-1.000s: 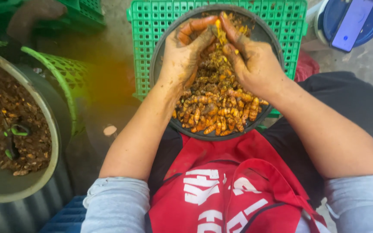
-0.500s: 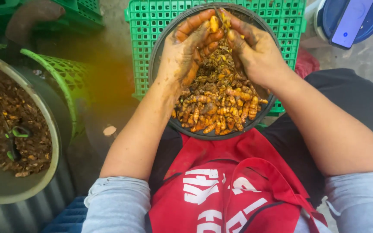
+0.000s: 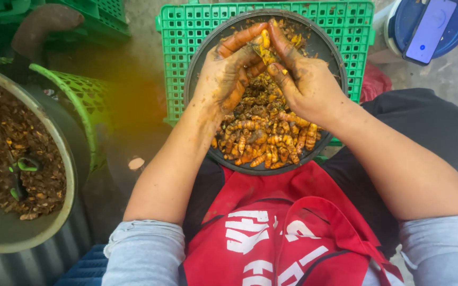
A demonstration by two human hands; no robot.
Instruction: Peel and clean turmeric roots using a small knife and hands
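Two muddy hands are working over a round pan of orange roots.
Looking down from the head: the left hand (image 3: 228, 74) and right hand (image 3: 304, 79) are meeting above the far side of the pan (image 3: 324, 47), which is sitting on a green crate (image 3: 178, 47). Both are curled partly closed, pinching a small yellow root (image 3: 265, 41) between the fingertips. More roots (image 3: 263, 143) are piling up near the lap. I think it is best to be holding the piece low over the pan, so bits are falling back in. A grey tub (image 3: 38, 233) of brown scraps is waiting well to the left.
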